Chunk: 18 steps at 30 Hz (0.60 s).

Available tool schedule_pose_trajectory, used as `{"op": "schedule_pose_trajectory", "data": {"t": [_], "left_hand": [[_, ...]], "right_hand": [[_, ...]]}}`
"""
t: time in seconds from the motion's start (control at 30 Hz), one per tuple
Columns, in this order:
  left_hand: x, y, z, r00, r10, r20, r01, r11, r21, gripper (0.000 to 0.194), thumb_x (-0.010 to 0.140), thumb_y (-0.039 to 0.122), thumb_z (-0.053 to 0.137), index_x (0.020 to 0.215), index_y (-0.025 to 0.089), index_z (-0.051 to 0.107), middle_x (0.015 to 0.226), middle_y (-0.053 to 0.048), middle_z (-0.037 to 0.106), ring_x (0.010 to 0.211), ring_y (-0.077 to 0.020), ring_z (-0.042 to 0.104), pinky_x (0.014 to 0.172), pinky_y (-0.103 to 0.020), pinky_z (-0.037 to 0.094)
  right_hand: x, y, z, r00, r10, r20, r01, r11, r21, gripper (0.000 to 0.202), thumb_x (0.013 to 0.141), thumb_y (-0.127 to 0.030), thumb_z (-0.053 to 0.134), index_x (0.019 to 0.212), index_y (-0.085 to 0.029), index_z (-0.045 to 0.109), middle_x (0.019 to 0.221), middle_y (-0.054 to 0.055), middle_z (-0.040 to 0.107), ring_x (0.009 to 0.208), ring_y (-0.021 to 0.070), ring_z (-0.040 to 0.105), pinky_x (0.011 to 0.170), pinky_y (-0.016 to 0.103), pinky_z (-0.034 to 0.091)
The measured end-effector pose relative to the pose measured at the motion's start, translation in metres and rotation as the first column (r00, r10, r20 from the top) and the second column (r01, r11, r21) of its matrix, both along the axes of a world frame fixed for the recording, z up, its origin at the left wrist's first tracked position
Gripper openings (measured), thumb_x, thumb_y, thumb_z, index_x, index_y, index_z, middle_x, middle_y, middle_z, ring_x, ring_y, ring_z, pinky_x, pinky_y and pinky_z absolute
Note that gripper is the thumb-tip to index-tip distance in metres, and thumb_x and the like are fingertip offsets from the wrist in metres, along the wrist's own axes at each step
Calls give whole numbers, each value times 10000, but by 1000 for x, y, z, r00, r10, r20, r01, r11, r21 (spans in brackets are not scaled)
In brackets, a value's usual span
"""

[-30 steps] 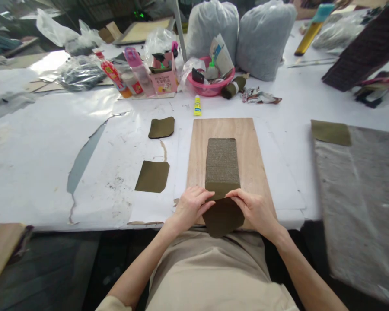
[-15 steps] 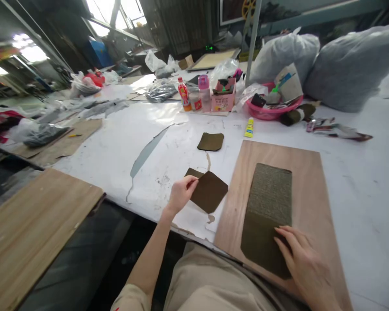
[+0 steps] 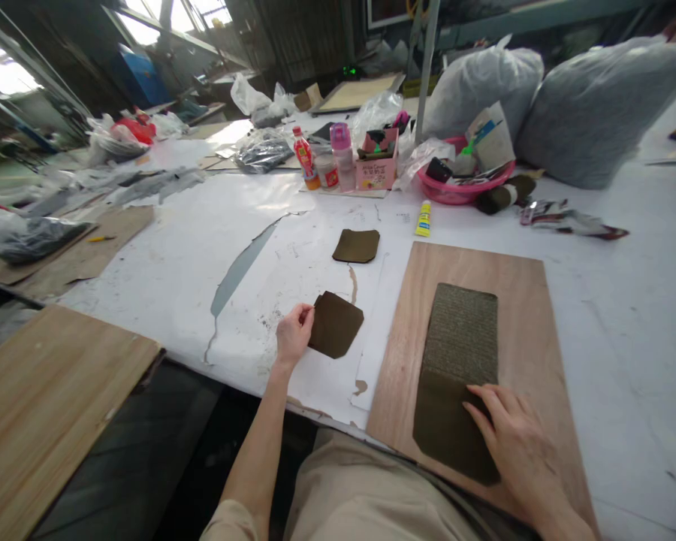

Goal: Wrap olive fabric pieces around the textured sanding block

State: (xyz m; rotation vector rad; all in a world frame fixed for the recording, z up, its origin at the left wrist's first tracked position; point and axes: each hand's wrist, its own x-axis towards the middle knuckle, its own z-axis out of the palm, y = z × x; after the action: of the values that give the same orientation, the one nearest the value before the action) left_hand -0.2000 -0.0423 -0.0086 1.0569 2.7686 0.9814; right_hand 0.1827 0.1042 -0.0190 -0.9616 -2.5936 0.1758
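Observation:
Between its thumb and fingertips, my left hand point(image 3: 294, 332) pinches the left corner of a dark olive fabric piece point(image 3: 338, 324) with clipped corners, over the white tabletop. Another edge shows just behind that piece. On a wooden board point(image 3: 518, 315) lies a ribbed grey-green knit panel point(image 3: 463, 330), its near part covered by a smooth olive fabric piece point(image 3: 451, 428). My right hand point(image 3: 518, 443) rests with fingers extended at the right edge of that smooth piece, thumb and forefinger slightly apart. Farther back lies a small stack of olive pieces point(image 3: 357, 246).
A yellow glue tube point(image 3: 423, 219) lies beyond the board. Behind it stand a pink basin point(image 3: 467, 188) of odds and ends, a pink box point(image 3: 376, 173), a red-labelled bottle point(image 3: 305, 158) and large stuffed bags point(image 3: 602, 113). Another wooden board point(image 3: 61, 406) is at left.
My left hand has drawn the olive piece left and lower, over the other piece that showed behind it. My right hand stays at the panel. The view has shifted slightly.

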Motion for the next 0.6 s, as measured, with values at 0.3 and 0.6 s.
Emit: {"op": "schedule_pose_trajectory", "data": {"t": [0.3,0.6], "left_hand": [[-1,0,-2,982,-2,-190,-45,969,-241,200,923,287,487,936,212,672,835,-42,717,734,-182,639,630,-258,366],[-8,-5,-16,938,-67,-342,-18,971,-240,282,933,334,452,1015,184,676,892,-66,669,794,-213,591,668,-297,381]], "right_hand": [[-4,-1,9,1000,0,-4,0,1000,-25,344,1002,-429,366,1058,-185,602,977,87,637,901,250,577,774,390,473],[-11,-5,26,994,-59,90,76,977,-198,193,888,-212,630,1080,-192,623,1022,78,608,960,252,543,828,390,480]]}}
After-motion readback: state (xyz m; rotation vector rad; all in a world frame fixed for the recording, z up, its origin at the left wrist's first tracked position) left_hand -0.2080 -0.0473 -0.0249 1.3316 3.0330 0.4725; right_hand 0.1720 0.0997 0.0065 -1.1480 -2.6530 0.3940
